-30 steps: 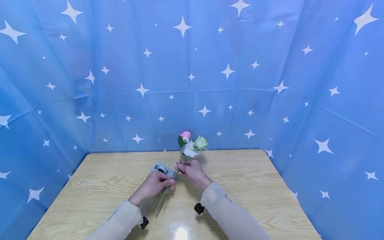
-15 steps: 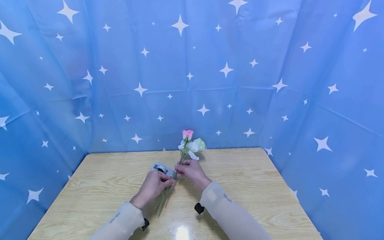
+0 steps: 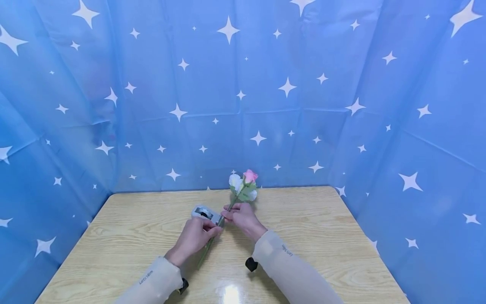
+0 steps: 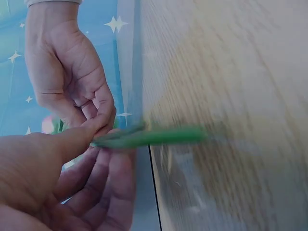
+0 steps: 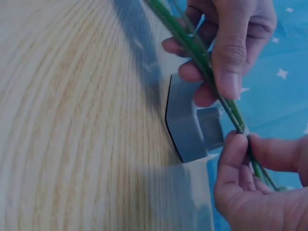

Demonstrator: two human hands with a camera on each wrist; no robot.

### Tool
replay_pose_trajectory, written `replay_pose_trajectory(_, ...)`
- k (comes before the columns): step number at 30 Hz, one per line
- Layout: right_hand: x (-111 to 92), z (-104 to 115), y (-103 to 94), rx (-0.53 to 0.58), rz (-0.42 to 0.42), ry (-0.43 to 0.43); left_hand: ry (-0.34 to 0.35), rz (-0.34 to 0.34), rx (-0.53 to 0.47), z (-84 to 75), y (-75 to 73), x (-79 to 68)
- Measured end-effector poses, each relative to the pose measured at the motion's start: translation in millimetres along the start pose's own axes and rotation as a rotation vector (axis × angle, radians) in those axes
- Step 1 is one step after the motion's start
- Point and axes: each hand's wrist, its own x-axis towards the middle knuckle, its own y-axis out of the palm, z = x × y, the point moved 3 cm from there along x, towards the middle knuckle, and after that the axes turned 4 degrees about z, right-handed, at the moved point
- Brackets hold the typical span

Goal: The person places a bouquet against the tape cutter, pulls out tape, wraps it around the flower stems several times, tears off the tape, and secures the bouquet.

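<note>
A small bunch of flowers with long green stems [image 5: 180,36] slants over the table between my hands. Its pink rose [image 3: 250,176] and white flower [image 3: 236,181] point to the back, with green leaves [image 3: 247,191] and another pale bloom below the rose. My left hand [image 3: 193,236] pinches the lower stems between thumb and fingers. Higher up, close to the left fingertips, my right hand [image 3: 244,219] pinches the same stems. A shiny pale patch [image 5: 244,130] shows on the stems at the right fingertips. Behind the left hand sits a grey tape dispenser [image 3: 201,210], partly hidden.
The wooden table [image 3: 303,236] reaches back to a blue curtain [image 3: 243,84] with white stars, which also hangs along both sides. Dark wrist devices show under both sleeves.
The bunch has turned in my fingers: the pink rose has swung from left to right, and a white flower now shows at left. Both hands stay almost in place.
</note>
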Motion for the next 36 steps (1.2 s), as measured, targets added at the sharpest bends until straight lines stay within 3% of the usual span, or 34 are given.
replay_pose_trajectory(9, 0.6, -0.3, 1.2, 0.021, 0.003, 0.024, -0.036, 0.102, -0.103, 5.2, -3.4, -0.8)
replay_pose_trajectory(19, -2.6, -1.9, 2.6, -0.002, -0.059, 0.026, -0.043, -0.027, 0.026, 1.0, -0.8, 0.5)
replay_pose_trajectory(36, -4.6, -6.2, 6.6, -0.068, -0.053, 0.049, 0.032, -0.052, 0.176, -1.0, 5.9, 2.4)
